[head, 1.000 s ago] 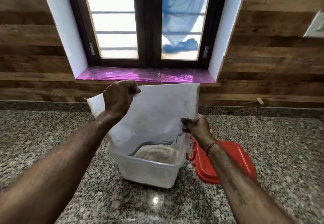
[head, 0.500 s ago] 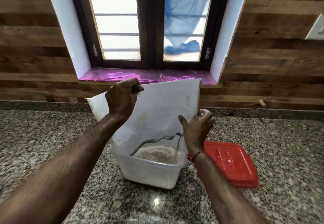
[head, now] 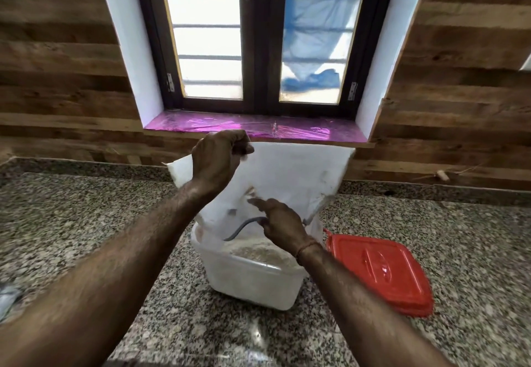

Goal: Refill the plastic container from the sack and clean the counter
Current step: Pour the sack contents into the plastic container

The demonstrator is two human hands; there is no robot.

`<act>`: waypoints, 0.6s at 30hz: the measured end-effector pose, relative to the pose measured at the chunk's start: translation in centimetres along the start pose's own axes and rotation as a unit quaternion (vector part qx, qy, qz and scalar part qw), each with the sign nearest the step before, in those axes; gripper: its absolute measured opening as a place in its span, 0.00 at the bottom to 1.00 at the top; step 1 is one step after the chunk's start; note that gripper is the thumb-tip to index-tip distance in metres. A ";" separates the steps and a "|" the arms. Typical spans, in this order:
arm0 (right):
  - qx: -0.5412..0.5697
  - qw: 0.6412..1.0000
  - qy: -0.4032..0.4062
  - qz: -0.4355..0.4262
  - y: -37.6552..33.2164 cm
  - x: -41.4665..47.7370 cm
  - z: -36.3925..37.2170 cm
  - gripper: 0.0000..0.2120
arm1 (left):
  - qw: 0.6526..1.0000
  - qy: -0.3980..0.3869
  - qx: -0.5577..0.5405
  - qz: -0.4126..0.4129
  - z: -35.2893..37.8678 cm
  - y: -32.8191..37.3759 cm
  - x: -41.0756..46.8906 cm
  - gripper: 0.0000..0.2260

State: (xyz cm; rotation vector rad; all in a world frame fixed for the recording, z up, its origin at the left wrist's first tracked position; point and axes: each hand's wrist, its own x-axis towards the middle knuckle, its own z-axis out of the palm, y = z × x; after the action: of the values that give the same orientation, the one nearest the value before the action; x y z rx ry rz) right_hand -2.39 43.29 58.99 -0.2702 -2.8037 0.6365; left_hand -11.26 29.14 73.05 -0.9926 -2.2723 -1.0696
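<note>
Your left hand (head: 218, 159) grips the white sack (head: 290, 177) by its top edge; it hangs upright, mouth down in the plastic container (head: 253, 283). Your right hand (head: 283, 224), fingers (head: 255, 202) loosely extended, touches its front.

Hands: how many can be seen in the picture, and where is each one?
2. The left hand grips the top edge of the white sack. The right hand is lower, in front of the sack, above the plastic container.

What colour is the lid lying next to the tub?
Red. The lid shows best in the head view.
</note>
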 end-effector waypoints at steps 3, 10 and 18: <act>0.033 0.997 0.066 -0.018 -1.2 0.2 0.2 0.31 | 1.000 -0.011 0.012 0.008 -0.3 0.0 -0.2 0.08; -0.024 0.991 -0.075 0.107 1.7 -1.1 0.5 0.20 | 1.000 -0.005 -0.001 0.019 -0.5 -0.1 0.0 0.03; 0.304 0.854 0.356 0.227 2.5 -2.5 -3.7 0.40 | 0.999 -0.045 -0.008 -0.014 -0.5 -0.9 0.4 0.08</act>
State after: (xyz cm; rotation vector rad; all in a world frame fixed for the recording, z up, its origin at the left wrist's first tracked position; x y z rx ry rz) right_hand 1.38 46.36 60.59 -0.8413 -1.7216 1.1849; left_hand -12.18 28.45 73.19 -1.0367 -2.3603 -1.0764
